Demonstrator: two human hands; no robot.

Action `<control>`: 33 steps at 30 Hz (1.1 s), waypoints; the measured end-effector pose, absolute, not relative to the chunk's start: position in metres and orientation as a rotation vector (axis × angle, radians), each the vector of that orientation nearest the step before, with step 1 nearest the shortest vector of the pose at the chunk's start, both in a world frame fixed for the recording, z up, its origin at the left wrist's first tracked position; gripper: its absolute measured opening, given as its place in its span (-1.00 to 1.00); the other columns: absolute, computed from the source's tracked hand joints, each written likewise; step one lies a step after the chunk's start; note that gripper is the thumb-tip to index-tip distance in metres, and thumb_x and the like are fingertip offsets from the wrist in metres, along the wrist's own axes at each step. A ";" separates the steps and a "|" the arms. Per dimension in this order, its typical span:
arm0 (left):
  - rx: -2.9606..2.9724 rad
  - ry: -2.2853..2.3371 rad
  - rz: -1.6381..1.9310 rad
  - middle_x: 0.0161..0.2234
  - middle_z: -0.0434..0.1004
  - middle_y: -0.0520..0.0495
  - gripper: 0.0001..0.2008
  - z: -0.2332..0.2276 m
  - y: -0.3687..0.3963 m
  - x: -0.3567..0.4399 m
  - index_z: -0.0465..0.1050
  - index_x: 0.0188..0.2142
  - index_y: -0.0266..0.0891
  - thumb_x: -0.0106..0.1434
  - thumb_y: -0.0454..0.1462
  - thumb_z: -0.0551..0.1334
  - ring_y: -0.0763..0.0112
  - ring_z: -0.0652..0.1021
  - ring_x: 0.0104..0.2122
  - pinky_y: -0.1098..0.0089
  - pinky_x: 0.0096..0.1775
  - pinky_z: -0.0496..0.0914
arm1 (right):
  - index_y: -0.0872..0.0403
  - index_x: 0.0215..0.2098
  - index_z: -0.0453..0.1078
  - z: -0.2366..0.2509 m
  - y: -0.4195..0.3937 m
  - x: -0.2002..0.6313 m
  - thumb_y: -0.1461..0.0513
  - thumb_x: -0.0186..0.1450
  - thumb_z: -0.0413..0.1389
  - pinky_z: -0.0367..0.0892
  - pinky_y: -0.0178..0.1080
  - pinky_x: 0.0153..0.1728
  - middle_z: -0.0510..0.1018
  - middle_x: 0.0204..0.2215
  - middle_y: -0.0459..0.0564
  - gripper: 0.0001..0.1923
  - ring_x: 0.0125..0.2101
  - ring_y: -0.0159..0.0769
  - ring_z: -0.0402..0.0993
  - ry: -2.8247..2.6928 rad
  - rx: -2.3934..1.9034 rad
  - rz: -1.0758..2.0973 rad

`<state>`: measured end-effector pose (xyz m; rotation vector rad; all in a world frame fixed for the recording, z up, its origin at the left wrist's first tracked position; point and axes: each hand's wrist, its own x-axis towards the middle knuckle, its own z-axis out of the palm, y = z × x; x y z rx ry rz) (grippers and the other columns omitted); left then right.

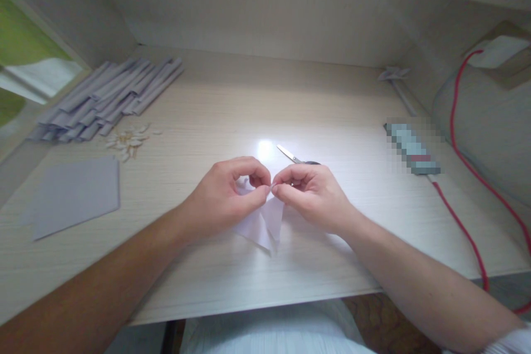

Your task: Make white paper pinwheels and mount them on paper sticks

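Centrally, both hands pinch one small folded paper piece point(265, 221): left hand point(226, 193) and right hand point(309, 193) closed on its top edge, thumb and forefinger tips nearly touching, likely to hold crease tight. Paper hangs point-down, just above desk point(332, 243). One pair of scissors point(295, 158) just behind right hand, kept within reach. Far left: one flat grey sheet point(77, 193), one stack of rolled grey paper tubes point(110, 97), too overlapped to count; small pile of pale scraps point(126, 142) beside it. One red cable point(464, 227) along right edge.
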<state>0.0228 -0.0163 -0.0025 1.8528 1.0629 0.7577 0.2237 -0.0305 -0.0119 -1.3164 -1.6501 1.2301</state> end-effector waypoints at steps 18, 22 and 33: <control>1.609 1.052 0.698 -0.38 0.56 0.05 -0.88 -0.003 -0.009 0.015 0.58 -0.36 -0.22 0.28 -0.24 0.31 0.42 0.50 -0.35 0.43 -0.33 0.31 | 0.12 -0.29 0.66 -0.009 -0.022 0.229 0.17 0.24 0.33 0.39 -0.29 -0.40 0.66 -0.41 -0.03 -0.83 -0.47 -0.38 0.47 -1.453 -1.263 1.376; 1.542 1.027 0.707 -0.36 0.56 0.04 -0.86 -0.005 -0.007 0.013 0.58 -0.35 -0.22 0.29 -0.21 0.34 0.43 0.49 -0.35 0.43 -0.32 0.30 | 0.12 -0.24 0.63 -0.009 -0.022 0.230 0.16 0.20 0.39 0.44 -0.31 -0.42 0.65 -0.45 -0.07 -0.78 -0.49 -0.41 0.49 -1.328 -1.181 1.406; 1.529 0.936 0.704 -0.34 0.58 0.03 -0.87 -0.006 -0.006 0.011 0.59 -0.35 -0.23 0.29 -0.21 0.36 0.43 0.50 -0.31 0.44 -0.27 0.33 | 0.09 -0.30 0.66 -0.011 -0.022 0.231 0.21 0.18 0.43 0.43 -0.33 -0.35 0.66 -0.46 -0.08 -0.85 -0.43 -0.42 0.53 -1.322 -1.138 1.406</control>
